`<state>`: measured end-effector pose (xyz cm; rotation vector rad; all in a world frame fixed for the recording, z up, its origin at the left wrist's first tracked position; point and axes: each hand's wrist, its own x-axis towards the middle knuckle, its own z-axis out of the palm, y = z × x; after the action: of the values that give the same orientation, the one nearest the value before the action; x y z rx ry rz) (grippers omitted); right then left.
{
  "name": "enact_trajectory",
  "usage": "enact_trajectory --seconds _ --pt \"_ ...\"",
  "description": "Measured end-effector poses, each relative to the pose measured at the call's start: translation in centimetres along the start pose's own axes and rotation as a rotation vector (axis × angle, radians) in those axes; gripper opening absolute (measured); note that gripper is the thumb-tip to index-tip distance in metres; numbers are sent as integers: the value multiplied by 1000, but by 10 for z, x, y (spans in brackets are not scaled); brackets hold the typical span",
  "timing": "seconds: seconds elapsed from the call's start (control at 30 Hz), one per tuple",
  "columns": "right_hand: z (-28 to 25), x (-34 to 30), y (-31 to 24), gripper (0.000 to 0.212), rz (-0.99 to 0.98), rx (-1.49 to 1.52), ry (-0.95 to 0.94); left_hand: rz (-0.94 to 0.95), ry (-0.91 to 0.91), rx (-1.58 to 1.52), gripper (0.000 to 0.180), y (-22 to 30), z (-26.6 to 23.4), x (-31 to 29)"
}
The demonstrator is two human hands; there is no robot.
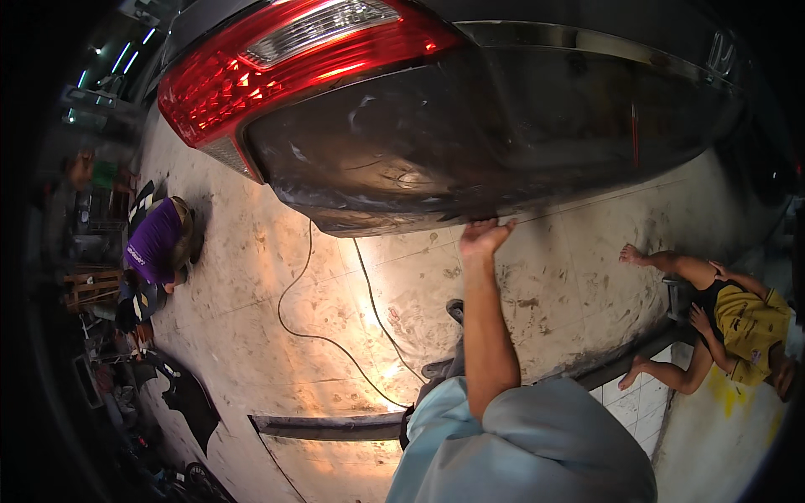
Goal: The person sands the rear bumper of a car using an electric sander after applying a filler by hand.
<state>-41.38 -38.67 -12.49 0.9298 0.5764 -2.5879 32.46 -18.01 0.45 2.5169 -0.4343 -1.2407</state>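
My right hand [488, 238] is raised to the lower edge of a car's dark rear bumper [377, 155]. Its palm is turned up and the thumb sticks out to the right. The other fingers bend against that edge, and their tips are partly lost in the dark there. Scuffs, pale smears and a crumpled-looking patch mark the bumper's corner. Above it is a red and clear tail light [285, 63]. My bare right forearm comes out of a blue-grey sleeve [570, 444]. No part of my left hand is visible.
Two dark cables [335, 341] run across the stained, brightly lit floor [251, 277]. A person in purple [157, 241] bends at the left. Someone in a yellow shirt [746, 323] sits at the right. A black panel [189, 398] lies at the lower left.
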Motion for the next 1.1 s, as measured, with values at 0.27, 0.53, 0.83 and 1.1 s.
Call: enact_trajectory --seconds 0.27,0.53,0.83,1.1 --pt "23 -66 132 84 633 369 57 417 -26 140 63 159 65 -10" --pt "101 -100 -40 79 122 -67 -178 120 -105 -221 56 18 -42 -11" --pt "29 -68 110 81 129 -375 -139 42 -143 -250 56 -84 -2 -36" --pt "73 -113 133 117 699 166 -268 128 -164 -382 56 -133 -7 -56"
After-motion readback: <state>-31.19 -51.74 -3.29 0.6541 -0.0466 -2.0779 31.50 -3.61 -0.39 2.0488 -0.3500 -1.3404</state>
